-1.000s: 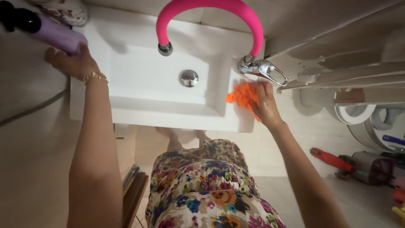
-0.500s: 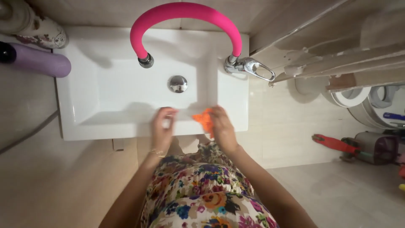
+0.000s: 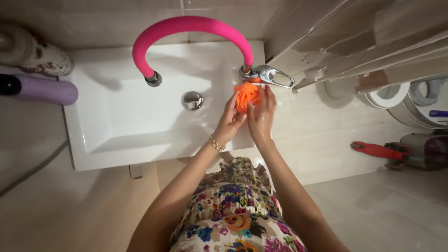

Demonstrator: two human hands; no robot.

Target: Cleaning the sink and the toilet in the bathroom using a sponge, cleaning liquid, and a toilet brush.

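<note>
Both hands meet over the right ledge of the white sink (image 3: 107,154), just below the chrome tap base (image 3: 263,74). My left hand (image 3: 230,120), with a gold bracelet at the wrist, and my right hand (image 3: 261,116) together grip a bunched orange cloth (image 3: 246,94). The cloth sits between the fingertips, close to the tap handle. A bendy pink spout (image 3: 186,25) arches from the tap over the basin and ends left of the chrome drain plug (image 3: 192,100).
A purple bottle (image 3: 44,90) lies on its side left of the sink, with a patterned white container (image 3: 39,56) behind it. To the right stand a white toilet (image 3: 387,100) and a red-handled tool (image 3: 378,150) on the tiled floor.
My left hand left the purple bottle and came across to the cloth. Both hands moved from the sink's front edge up to the tap, carrying the orange cloth.
</note>
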